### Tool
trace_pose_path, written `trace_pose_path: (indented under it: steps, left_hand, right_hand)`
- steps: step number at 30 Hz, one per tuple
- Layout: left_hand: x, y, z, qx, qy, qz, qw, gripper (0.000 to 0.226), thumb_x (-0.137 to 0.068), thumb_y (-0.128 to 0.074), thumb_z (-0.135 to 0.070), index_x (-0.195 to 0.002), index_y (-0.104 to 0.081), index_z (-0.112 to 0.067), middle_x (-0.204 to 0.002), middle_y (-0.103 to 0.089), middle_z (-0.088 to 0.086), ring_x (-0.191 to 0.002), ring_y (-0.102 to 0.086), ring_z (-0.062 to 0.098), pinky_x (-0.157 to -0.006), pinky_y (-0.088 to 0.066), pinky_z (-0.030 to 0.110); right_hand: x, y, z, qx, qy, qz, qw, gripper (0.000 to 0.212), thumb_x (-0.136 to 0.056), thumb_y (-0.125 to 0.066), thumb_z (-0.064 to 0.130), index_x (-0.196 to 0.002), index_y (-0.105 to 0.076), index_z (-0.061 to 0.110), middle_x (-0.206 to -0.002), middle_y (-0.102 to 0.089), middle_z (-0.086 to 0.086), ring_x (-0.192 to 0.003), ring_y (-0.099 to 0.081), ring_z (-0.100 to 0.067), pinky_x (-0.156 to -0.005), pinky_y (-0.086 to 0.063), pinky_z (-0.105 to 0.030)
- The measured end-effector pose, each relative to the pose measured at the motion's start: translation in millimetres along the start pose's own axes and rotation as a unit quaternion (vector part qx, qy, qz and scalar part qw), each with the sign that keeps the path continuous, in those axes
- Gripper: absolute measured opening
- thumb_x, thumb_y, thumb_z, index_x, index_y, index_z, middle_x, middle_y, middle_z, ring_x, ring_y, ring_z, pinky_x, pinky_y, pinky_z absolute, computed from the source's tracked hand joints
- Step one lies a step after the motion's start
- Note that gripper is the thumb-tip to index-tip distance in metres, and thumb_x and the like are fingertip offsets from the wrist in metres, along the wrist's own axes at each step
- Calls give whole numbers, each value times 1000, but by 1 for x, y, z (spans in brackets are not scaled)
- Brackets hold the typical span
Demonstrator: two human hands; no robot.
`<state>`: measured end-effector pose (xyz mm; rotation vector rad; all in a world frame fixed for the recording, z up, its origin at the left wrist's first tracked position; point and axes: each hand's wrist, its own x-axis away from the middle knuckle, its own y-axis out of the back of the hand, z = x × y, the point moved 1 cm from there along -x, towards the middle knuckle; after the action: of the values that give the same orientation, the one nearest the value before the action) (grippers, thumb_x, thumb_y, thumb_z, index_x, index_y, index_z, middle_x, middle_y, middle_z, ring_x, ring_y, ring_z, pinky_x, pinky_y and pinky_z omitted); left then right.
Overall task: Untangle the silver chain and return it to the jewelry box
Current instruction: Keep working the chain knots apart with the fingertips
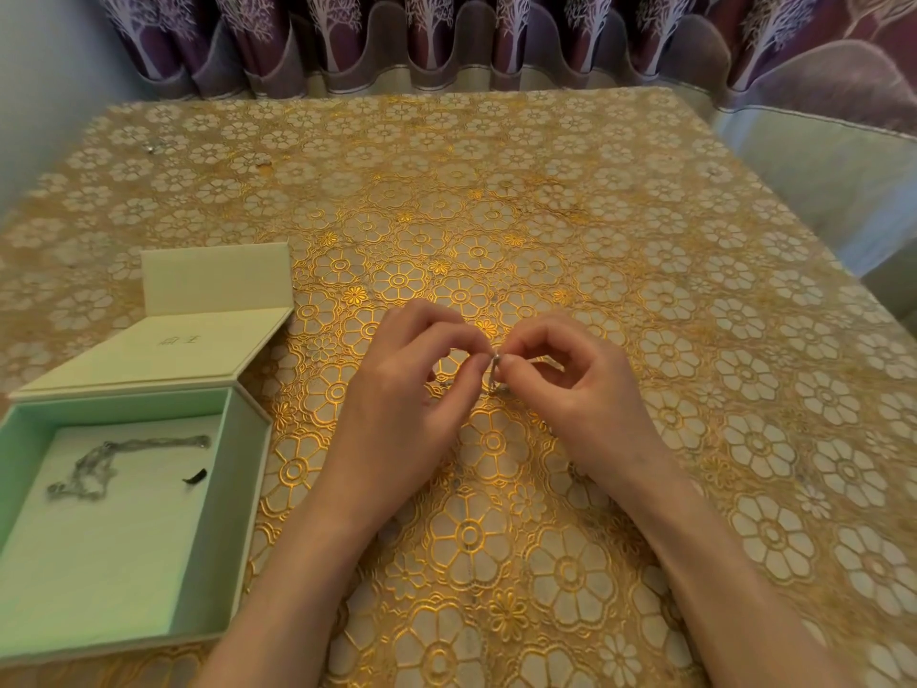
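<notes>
Spreading across nearly the whole view: tabletop point(645, 230) under a gold flower-patterned cloth, with purple tree-print curtains point(446, 37) hanging along the far edge at 12 o'clock. Sitting at 8 o'clock on that cloth: open jewelry box point(238, 489), pale green inside, its cream lid point(163, 350) folded back toward 10 o'clock and a flap standing upright behind. Lying in the box's far left part: second chain point(99, 464), loosely heaped on the white liner, and just beside it at 3 o'clock a small dark scrap point(195, 476), too small to identify. Reaching in from 6 o'clock, near the centre: left hand point(412, 384) and right hand point(565, 384), fingertips almost meeting, both curled. Pinching between thumb and forefinger of each hand: silver chain point(495, 374), a short bunched length showing between the fingertips and dangling toward the cloth; hard to tell whether the lower end touches the cloth. Held well apart from the box, at its 3 o'clock side.
</notes>
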<state>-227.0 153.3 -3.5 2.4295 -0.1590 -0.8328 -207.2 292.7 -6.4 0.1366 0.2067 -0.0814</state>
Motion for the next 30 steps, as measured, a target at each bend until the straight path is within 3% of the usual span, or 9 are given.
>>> trace_pose_path:
  steps: [12,15,18,30]
  left_hand:
    - [0,-1,-3,26,14,-20,999,7,-81,-54,-19,-81,-59,-15,-87,-55,-5,-79,-50,6,-63,-42,19]
    - [-2,1,-1,35,9,-22,999,6,-82,-54,-19,-81,-59,-16,-86,-56,-5,-81,-52,9,-63,-42,19]
    - [-1,-1,0,36,1,-9,999,9,-85,-55,-22,-87,-62,-17,-90,-55,-5,-86,-50,6,-67,-40,15]
    - [-1,-2,1,40,1,-10,999,6,-84,-56,-26,-89,-60,-26,-89,-50,-7,-84,-48,9,-68,-38,16]
  right_hand:
    - [-1,2,-1,-17,-17,-27,999,15,-68,-57,8,-61,-56,21,-75,-59,-1,-73,-58,-16,-67,-52,-27]
    - [-1,2,0,-16,-18,-21,999,8,-72,-58,13,-67,-59,20,-76,-59,-1,-74,-60,-20,-66,-50,-22]
    - [0,2,2,-15,-18,-5,1000,5,-75,-58,16,-73,-61,19,-80,-60,-3,-73,-60,-12,-66,-48,-17]
    - [0,3,1,-23,-11,30,999,8,-74,-58,13,-70,-60,20,-84,-57,2,-74,-55,-1,-65,-45,-12]
